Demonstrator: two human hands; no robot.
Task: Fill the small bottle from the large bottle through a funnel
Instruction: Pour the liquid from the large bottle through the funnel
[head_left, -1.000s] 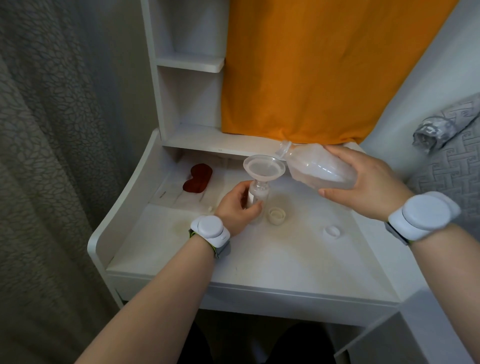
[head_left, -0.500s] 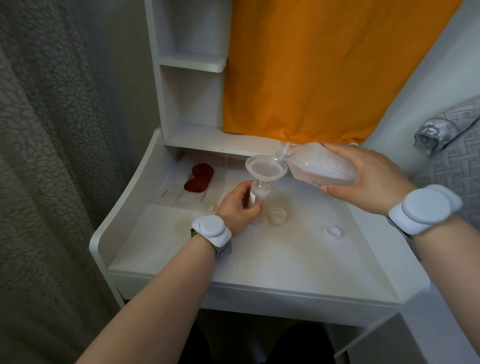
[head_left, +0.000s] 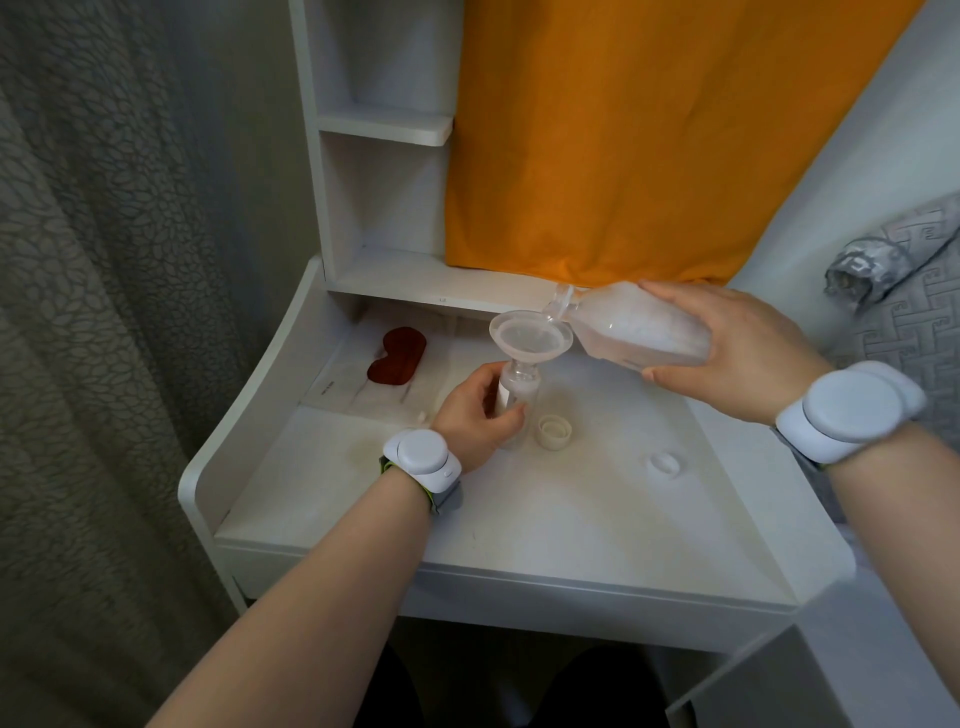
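A small clear bottle (head_left: 519, 392) stands upright on the white desk (head_left: 545, 499), with my left hand (head_left: 475, 410) wrapped around its body. A translucent funnel (head_left: 530, 338) sits in its neck. My right hand (head_left: 727, 353) grips the large clear bottle (head_left: 639, 332), which is tipped nearly flat to the left. Its open mouth rests over the funnel's right rim. Liquid fills the lower side of the large bottle.
A cream cap (head_left: 555, 431) lies just right of the small bottle and a white cap (head_left: 664, 462) further right. A dark red object (head_left: 397, 356) rests at the back left. An orange cloth (head_left: 649, 135) hangs behind; shelves (head_left: 387, 127) stand at the left.
The large bottle's rear end has risen a little, so it tilts slightly more towards the funnel. My left hand and the small bottle have stayed in place.
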